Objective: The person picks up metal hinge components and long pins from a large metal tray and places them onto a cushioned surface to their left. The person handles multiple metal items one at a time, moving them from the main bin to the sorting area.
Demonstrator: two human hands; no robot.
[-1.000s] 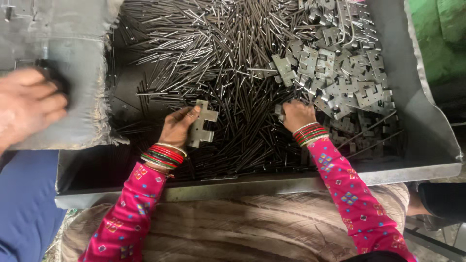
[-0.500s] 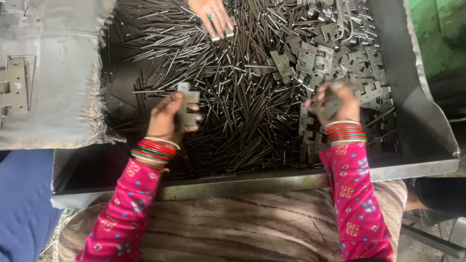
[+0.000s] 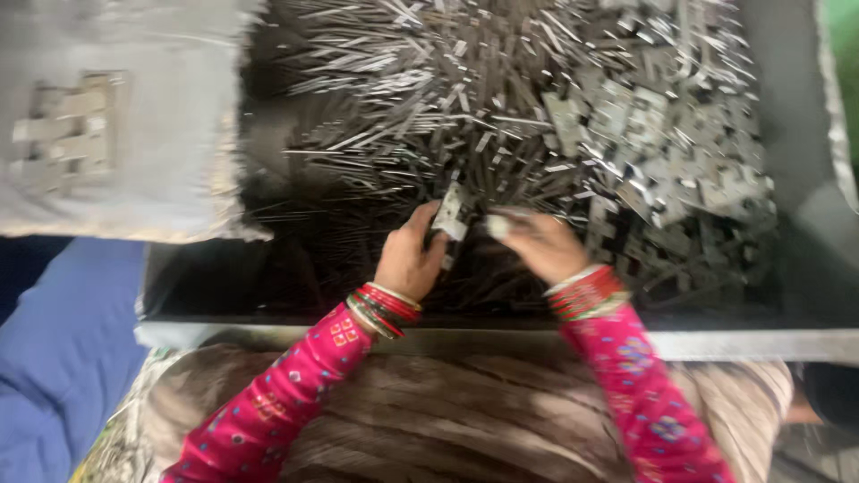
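Both hands (image 3: 474,246) meet amid loose pins (image 3: 394,98), hinge plates (image 3: 680,170) beside.

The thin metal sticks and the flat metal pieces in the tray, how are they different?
The thin metal sticks are long, narrow and straight; the flat metal pieces are wide plates with notched edges. The sticks lie heaped across the left and middle of the tray; the plates pile up on its right side. The left hand holds one plate, the right hand something small and blurred. Both kinds look grey and shiny.
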